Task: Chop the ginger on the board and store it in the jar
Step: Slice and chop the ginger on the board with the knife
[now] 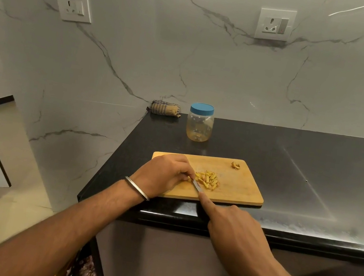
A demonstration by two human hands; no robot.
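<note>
At the left of the frame's centre the left hand (pixel 165 173) rests on the board (pixel 239 191), its fingers curled down at the left edge of the ginger (pixel 207 179); whether they pinch a piece or only steady the pile is hidden under the knuckles, so I cannot tell. Just right of those fingertips the knife (pixel 197 185) lies with its blade angled up and left into the pile, and the right hand (pixel 236 232), lower right of centre, grips it, forefinger stretched along the spine and the rest closed round a handle that is out of sight. The ginger is a small heap of yellow strips in the middle of the board, with one scrap (pixel 235 165) apart near the board's upper right corner. The chopping looks well along but the strips seem long yet. To do it well, keep the left fingertips tucked back from the edge, rock the blade through rather than pressing straight down, and gather the heap tight between cuts so nothing skitters onto the counter (pixel 315 173). The jar (pixel 200 122) stands above the board, toward the wall, its blue lid (pixel 202 109) on, so it needs opening before any filling. No brand, label or legible writing shows on anything.
</note>
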